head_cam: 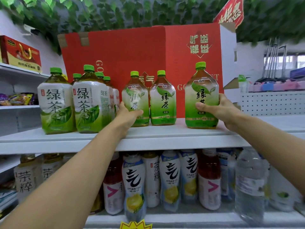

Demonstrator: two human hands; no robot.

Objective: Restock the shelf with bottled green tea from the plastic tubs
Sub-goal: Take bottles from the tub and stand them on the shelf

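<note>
Up close, your left hand (130, 114) curled round a green tea bottle (136, 100) on the white shelf (148, 138), your right hand (219, 109) gripping another green tea bottle (202, 96) further right, red boxes (132, 55) behind.

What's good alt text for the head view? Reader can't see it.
A person's two hands each grip a green tea bottle standing on a white shelf: left hand on one bottle, right hand on another, with a third bottle between them. Red cartons stand behind; mixed drinks fill the shelf below.
</note>
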